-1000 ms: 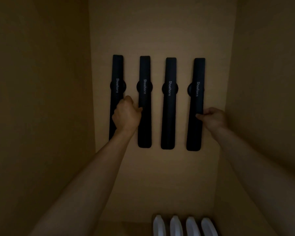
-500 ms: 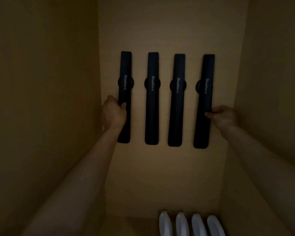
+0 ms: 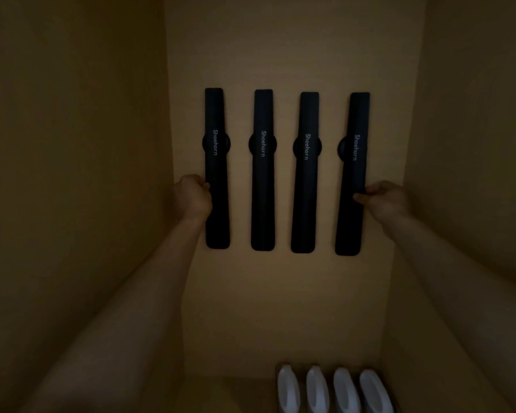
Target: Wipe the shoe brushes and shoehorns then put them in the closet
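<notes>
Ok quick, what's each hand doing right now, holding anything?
Left hand: grips the leftmost long black wall-hung shoehorn at its edge.
Right hand: pinches the rightmost long black shoehorn.

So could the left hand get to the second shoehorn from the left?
Probably yes. The left hand grips the leftmost shoehorn, right beside the second shoehorn, with nothing between them.

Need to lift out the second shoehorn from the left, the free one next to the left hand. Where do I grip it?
Pinch the second shoehorn across its lower blade, below its round wall mount, thumb and fingers on its long edges, coming straight from the front. It hangs upright with open gaps on both sides.
</notes>
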A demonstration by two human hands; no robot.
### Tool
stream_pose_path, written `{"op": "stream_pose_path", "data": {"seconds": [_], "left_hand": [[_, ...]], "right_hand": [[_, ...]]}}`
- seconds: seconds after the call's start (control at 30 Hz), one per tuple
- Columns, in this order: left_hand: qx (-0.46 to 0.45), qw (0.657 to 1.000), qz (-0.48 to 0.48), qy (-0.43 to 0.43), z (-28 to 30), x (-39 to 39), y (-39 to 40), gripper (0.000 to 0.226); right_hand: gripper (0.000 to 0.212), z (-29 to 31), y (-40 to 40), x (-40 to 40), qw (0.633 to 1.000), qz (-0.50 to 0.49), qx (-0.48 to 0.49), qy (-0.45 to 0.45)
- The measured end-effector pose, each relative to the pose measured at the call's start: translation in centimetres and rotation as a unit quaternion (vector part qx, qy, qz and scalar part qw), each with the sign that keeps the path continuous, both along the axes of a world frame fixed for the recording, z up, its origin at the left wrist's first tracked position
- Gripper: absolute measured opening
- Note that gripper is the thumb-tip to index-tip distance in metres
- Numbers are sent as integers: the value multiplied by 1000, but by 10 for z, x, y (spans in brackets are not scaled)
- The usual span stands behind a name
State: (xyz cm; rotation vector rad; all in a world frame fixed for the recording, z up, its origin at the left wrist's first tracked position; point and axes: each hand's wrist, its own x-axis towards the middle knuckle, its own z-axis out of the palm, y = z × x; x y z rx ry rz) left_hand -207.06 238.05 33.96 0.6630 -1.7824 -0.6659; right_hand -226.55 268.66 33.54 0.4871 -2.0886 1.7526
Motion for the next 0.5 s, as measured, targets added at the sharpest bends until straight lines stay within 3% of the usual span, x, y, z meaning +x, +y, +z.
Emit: {"op": "stream_pose_path", "data": {"seconds": [0.17, 0.4, 0.5], "left_hand": [[1, 1000, -7, -3, 0, 0, -1, 29], [-16, 1000, -3, -5, 0, 12, 5, 9], [-50, 999, 19, 9, 4, 20, 15, 12]], "right_hand": [[28, -1, 0, -2, 1000, 5, -8, 0], [31, -1, 3, 6, 1000, 2, 16, 0], [33, 0, 4, 18, 1000, 2, 15, 0]]}}
